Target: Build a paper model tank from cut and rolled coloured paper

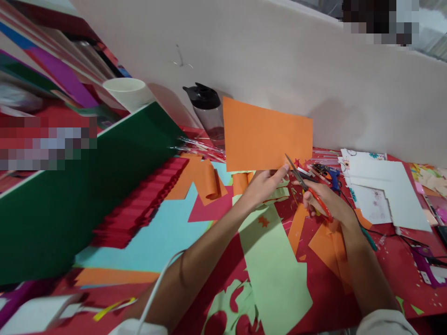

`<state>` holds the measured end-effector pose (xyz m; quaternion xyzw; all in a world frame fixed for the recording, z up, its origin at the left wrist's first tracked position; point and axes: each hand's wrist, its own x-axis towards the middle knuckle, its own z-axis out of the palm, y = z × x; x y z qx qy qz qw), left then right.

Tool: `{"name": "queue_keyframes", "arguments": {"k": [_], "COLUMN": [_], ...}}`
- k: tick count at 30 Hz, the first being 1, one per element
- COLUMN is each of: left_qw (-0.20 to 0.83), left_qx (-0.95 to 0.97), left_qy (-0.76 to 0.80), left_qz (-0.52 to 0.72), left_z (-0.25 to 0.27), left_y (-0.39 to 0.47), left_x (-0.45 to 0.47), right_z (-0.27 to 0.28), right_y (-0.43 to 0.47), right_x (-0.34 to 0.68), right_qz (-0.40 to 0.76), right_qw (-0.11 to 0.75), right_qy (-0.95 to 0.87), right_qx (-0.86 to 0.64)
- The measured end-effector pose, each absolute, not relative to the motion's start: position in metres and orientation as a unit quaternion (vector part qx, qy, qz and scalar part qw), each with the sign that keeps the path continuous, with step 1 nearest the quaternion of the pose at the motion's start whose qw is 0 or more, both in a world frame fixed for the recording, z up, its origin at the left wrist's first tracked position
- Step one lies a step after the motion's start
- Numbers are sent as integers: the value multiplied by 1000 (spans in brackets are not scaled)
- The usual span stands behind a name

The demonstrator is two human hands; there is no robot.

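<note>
My left hand pinches the lower edge of an orange paper sheet, which stands upright in front of me. In my right hand is a pair of scissors with red-orange handles. The blades point up and left, their tips overlapping the sheet's lower right part; whether they touch the paper I cannot tell. Under my hands lies a long pale green paper with a small orange cut-out on it. Orange paper pieces lie below my right hand.
A dark green board leans at left beside pleated red paper on light blue paper. Behind stand a black-lidded bottle and a white cup. At right are a blue glue gun, its cable, and white card.
</note>
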<state>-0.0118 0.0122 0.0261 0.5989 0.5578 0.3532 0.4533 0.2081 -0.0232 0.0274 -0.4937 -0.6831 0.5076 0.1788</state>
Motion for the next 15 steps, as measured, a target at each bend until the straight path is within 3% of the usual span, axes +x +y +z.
{"name": "queue_keyframes", "arguments": {"k": [15], "left_qw": [450], "left_qx": [610], "left_qy": [540], "left_qz": [366], "left_z": [33], "left_y": [11], "left_x": [-12], "right_z": [27], "right_y": [-24], "right_x": [207], "right_qz": [534], "right_qw": [203], "right_qy": [-670], "right_qx": [-474]}}
